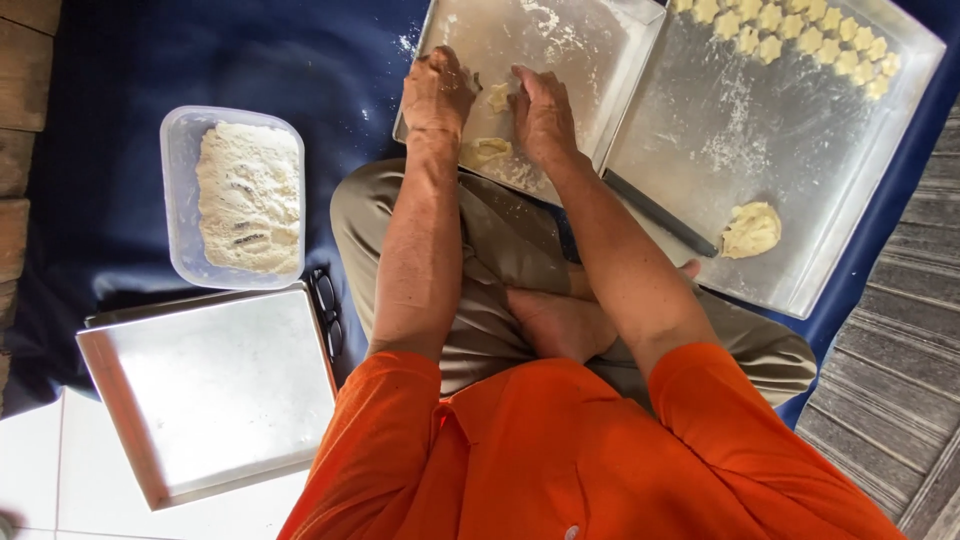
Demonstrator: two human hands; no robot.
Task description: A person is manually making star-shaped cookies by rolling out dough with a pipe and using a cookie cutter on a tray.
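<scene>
I sit cross-legged on a dark blue cloth (100,220). My left hand (436,92) and my right hand (541,112) rest on a floured metal tray (560,50) in front of my knees. Between them lies a small pale piece of dough (497,97); both hands touch or press beside it, fingers curled. Another flattened bit of dough (487,150) lies on the tray's near edge by my left wrist. Whether either hand grips the dough I cannot tell.
A larger metal tray (780,150) on the right carries rows of small star-shaped dough pieces (800,35), a dough lump (750,229) and a dark knife-like tool (660,213). On the left stand a plastic tub of flour (245,195), a bare tray (215,390) and folded glasses (328,310).
</scene>
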